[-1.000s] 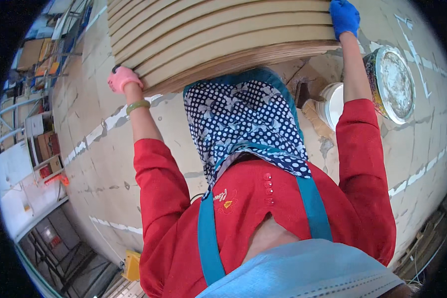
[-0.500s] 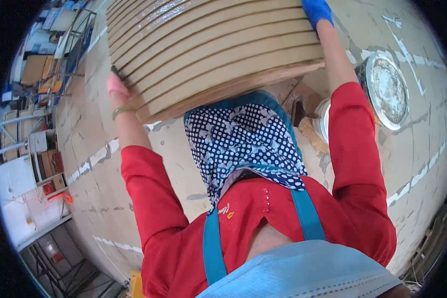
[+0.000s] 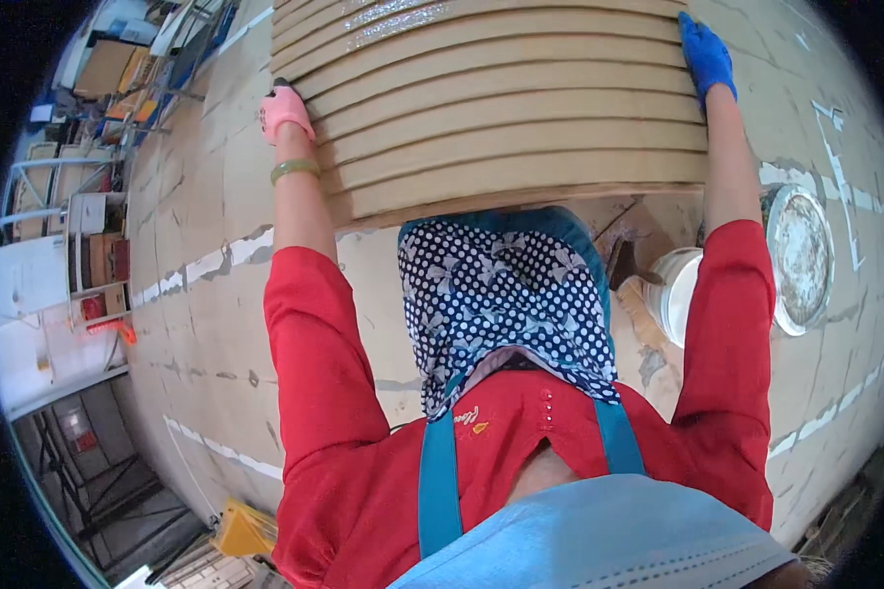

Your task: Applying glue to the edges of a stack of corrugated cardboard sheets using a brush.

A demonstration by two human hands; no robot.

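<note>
A thick stack of tan flat boards (image 3: pixel 501 108) fills the top of the view, seen edge-on as several layers. My left hand (image 3: pixel 283 110), in a pink glove with a green bangle on the wrist, grips the stack's left end. In a blue glove, my right hand (image 3: pixel 705 54) is pressed on the stack's right end. Both red-sleeved arms reach straight out to it. A blue-and-white dotted scarf (image 3: pixel 506 304) and blue apron straps hang over my chest below the stack.
The floor is cracked concrete (image 3: pixel 206 294) with worn white lines. A white bucket (image 3: pixel 673 294) and a round metal pan (image 3: pixel 801 257) sit by my right arm. Shelves with boxes (image 3: pixel 88 265) stand far left, and a yellow object (image 3: pixel 244 530) lies at lower left.
The stack has swung from a tilt to nearly level in the picture and looks closer. Both hands have stayed on its ends and moved with it.
</note>
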